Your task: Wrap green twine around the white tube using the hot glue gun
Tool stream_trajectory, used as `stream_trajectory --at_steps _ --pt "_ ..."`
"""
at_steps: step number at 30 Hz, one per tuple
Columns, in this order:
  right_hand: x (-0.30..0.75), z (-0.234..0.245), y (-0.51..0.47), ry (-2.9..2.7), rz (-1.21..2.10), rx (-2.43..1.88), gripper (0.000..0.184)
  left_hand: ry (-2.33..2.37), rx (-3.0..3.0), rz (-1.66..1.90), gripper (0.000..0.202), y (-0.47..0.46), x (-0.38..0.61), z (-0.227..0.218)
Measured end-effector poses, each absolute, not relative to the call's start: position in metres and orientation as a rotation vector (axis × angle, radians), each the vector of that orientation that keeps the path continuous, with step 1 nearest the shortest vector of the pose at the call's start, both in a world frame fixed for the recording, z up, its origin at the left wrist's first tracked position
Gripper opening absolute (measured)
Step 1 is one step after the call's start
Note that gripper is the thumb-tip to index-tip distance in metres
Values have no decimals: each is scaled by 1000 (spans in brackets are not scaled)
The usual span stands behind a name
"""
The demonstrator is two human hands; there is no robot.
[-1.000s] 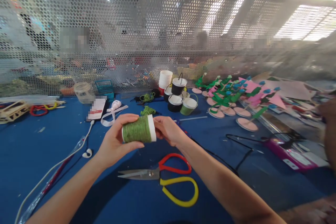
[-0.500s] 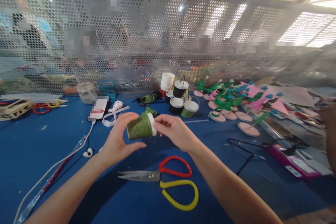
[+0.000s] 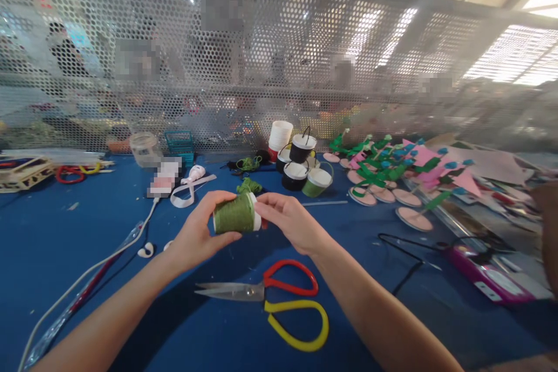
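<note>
Two-handed, held a green-wound cup (image 3: 233, 215) in the air above the blue table (image 3: 87, 226), tipped on its side, with its white rim (image 3: 256, 218) turned toward the right. Wrapped the left hand (image 3: 196, 238) round the green body, with the forefinger curled over the top and the thumb (image 3: 224, 238) pressed underneath, closed firmly on it. Met the rim end with the right hand (image 3: 290, 221), its fingertips (image 3: 265, 204) drawn narrow and pinched against the white edge. Could not make out whether a loose cord end sat between them.

Judged as finishing or checking the cord winding at the rim end. Would call next for a steady left grip with only a small roll of the cup. Would also call for a light, exact pinch at the rim, so as not to loosen the winding.

Left the scissors (image 3: 265, 296), red and yellow handled, lying flat and untouched just below the fingers. Left the small buckets (image 3: 300, 170) standing well beyond the fingertips.

Against half a second earlier, brought the cup from a tilt, rim end raised, down to nearly level. Lowered both hands slightly and kept the same pinch at the rim. Left the scissors where they had been.
</note>
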State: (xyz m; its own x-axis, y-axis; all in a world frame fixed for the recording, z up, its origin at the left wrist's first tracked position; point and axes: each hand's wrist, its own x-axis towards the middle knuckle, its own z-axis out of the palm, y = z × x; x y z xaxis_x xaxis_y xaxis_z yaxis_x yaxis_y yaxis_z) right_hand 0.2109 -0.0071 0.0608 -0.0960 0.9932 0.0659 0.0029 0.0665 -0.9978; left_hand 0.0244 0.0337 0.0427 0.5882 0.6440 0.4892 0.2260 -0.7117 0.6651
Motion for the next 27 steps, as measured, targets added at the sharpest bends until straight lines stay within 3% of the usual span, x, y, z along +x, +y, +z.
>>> stream_trajectory --at_steps 9,15,27 --pt "208 52 -2 -1173 1356 -1161 40 656 2565 1008 43 33 25 41" --pt "217 50 2 -1274 928 -1328 39 657 2567 931 42 32 26 41" --pt "225 50 5 -1511 849 -1377 33 563 2643 860 44 30 26 41"
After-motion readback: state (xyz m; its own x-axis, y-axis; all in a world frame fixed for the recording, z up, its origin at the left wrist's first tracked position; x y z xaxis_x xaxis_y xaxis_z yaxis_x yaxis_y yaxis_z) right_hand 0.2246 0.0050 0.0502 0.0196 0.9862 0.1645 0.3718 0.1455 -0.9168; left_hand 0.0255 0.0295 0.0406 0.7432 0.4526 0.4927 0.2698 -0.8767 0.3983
